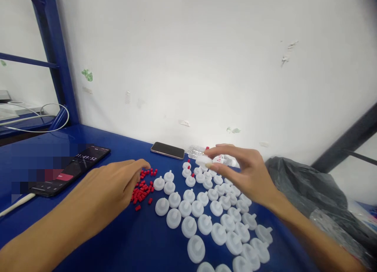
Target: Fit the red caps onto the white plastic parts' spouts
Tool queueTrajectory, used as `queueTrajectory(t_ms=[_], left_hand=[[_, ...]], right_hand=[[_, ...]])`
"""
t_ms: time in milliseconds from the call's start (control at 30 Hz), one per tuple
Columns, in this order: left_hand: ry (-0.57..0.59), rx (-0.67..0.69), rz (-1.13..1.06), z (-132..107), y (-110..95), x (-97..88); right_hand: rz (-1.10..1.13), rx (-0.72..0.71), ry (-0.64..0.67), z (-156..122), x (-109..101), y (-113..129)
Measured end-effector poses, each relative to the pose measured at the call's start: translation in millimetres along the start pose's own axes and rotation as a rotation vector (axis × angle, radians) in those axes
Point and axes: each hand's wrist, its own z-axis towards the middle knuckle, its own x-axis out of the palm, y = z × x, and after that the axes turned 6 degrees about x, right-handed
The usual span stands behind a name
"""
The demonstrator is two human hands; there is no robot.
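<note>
My right hand (241, 172) pinches a white nozzle cap (203, 160) between thumb and fingers, raised above the back of the table. A bit of red shows just over that cap, by the fingertips. My left hand (113, 179) is bent down over a pile of small red caps (143, 191), its fingers curled together; whether a red cap is between them is hidden. Many round white nozzle caps (185, 208) lie spread over the blue table, spouts up. At the back, a few white caps (190, 180) have red tips on their spouts.
A phone showing a timer (79, 166) lies at left with a white cable (17, 204). Another phone (167, 150) rests near the wall, beside a clear plastic bottle (196, 151) lying down. A dark plastic bag (306, 185) is at right. Blue frame posts (59, 48) stand at left.
</note>
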Motion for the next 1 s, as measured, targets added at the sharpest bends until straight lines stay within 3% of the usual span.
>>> queueTrajectory(t_ms=[100, 233, 333, 433, 867, 1000], left_hand=[[0.13, -0.008, -0.307, -3.3, -32.5, -2.8], [0.128, -0.071, -0.567, -6.6, -67.4, 1.2], [0.14, -0.14, -0.671, -6.5, -73.3, 9.6], [0.136, -0.188, -0.76, -5.9, -69.8, 15.9], [0.057, -0.127, -0.598, -17.3, -73.4, 11.7], [-0.151, 0.056, -0.418, -20.7, -72.6, 17.5]], right_hand=[[0.127, -0.022, 0.092, -7.6, 10.3, 14.9], [0.096, -0.185, 0.259, -18.1, 27.2, 21.2], [0.024, -0.282, 0.344, -21.7, 31.3, 21.5], [0.036, -0.265, 0.325, -22.8, 30.1, 20.2], [0.121, -0.067, 0.331, -34.6, 36.2, 39.9], [0.109, -0.075, 0.316, -36.7, 36.4, 41.4]])
